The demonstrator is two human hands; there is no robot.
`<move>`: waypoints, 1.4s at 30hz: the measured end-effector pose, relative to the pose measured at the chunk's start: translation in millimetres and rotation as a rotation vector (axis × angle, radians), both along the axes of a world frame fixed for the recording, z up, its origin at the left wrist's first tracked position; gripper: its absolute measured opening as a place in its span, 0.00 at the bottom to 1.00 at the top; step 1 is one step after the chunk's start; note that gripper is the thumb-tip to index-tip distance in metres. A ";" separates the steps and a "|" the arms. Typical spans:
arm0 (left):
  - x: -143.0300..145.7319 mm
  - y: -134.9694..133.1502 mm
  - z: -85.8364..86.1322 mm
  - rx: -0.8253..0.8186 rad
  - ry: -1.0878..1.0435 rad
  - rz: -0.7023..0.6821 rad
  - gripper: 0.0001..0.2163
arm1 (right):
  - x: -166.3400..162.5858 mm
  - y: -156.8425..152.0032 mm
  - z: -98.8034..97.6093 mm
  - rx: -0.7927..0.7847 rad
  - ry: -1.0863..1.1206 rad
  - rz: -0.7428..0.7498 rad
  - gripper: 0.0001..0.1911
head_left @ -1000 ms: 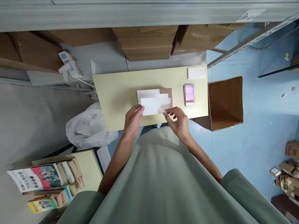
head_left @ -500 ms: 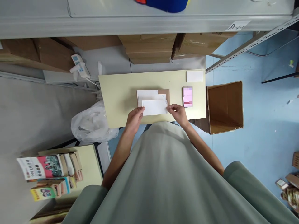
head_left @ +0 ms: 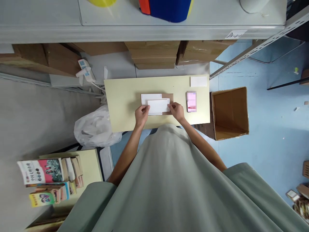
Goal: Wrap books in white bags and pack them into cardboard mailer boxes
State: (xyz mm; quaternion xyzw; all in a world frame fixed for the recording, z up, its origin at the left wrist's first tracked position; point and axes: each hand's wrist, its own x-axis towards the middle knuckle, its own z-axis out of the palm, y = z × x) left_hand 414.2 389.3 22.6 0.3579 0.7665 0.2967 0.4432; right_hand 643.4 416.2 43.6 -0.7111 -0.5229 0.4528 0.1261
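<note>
Head view: I find the white card above the middle of the smooth, pale-yellow table, hiding part of a white sheet and a flat brown cardboard piece beneath it. The left hand pinches the card's left end and the right hand its right end, fingers drawn narrow on both. Small marks on the card are illegible to me. The screen of the phone is pixelated. A blue object is cut off by the upper edge. I note a crumpled, translucent plastic bag and an open, boxy brown carton flanking the table.
</note>
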 end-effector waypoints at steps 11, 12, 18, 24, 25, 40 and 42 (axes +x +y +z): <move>12.9 7.1 -8.2 0.002 0.297 -0.070 0.11 | -10.6 6.0 -5.2 -0.025 -0.180 0.034 0.15; 13.9 7.0 -7.7 -0.005 0.313 -0.072 0.12 | -10.9 6.5 -5.6 -0.023 -0.182 0.034 0.15; 18.0 7.1 -6.5 -0.012 0.374 -0.080 0.12 | -12.9 8.0 -6.3 -0.024 -0.190 0.022 0.13; 20.2 9.4 -4.7 -0.030 0.381 -0.089 0.11 | -12.5 9.9 -6.1 -0.035 -0.195 0.019 0.12; 20.8 9.8 -4.4 -0.036 0.387 -0.092 0.10 | -12.2 10.1 -6.2 -0.033 -0.195 0.021 0.12; 26.3 12.0 -4.1 -0.039 0.410 -0.087 0.09 | -9.8 15.6 -8.9 -0.022 -0.230 0.064 0.10; 26.1 12.4 -4.5 -0.040 0.410 -0.082 0.09 | -7.5 17.0 -8.2 -0.031 -0.233 0.049 0.10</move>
